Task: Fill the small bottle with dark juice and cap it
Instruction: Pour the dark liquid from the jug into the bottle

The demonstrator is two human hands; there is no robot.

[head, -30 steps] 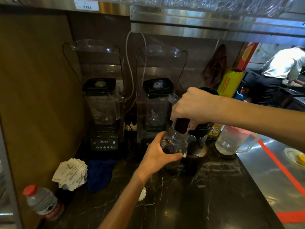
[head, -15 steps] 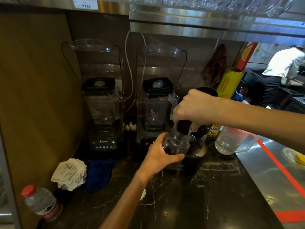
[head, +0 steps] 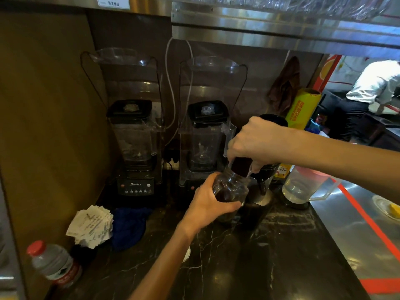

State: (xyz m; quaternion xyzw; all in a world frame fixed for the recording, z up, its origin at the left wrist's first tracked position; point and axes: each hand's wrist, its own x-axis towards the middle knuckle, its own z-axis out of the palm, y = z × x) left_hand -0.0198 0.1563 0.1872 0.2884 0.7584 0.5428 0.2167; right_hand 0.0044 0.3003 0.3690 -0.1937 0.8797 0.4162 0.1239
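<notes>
My left hand (head: 207, 204) grips a small clear bottle (head: 230, 189), held just above the dark marble counter (head: 270, 256). The bottle is partly full of dark juice. My right hand (head: 255, 144) holds a small clear cup of dark juice (head: 241, 166), tipped with its lip at the bottle's mouth. No cap is visible in either hand. A dark jug with a black lid (head: 263, 187) stands right behind the bottle, partly hidden by my right hand.
Two blenders (head: 135, 148) (head: 205, 144) stand against the back wall. A clear pitcher with a pink lid (head: 303, 187), a yellow film roll (head: 303, 107), a blue cloth (head: 129, 226), receipts (head: 91, 226) and a water bottle (head: 54, 265) are around. A person works at far right (head: 372, 87).
The cup has tipped a little further over the bottle's mouth and the juice level in the bottle looks slightly higher. Both hands stay almost in place.
</notes>
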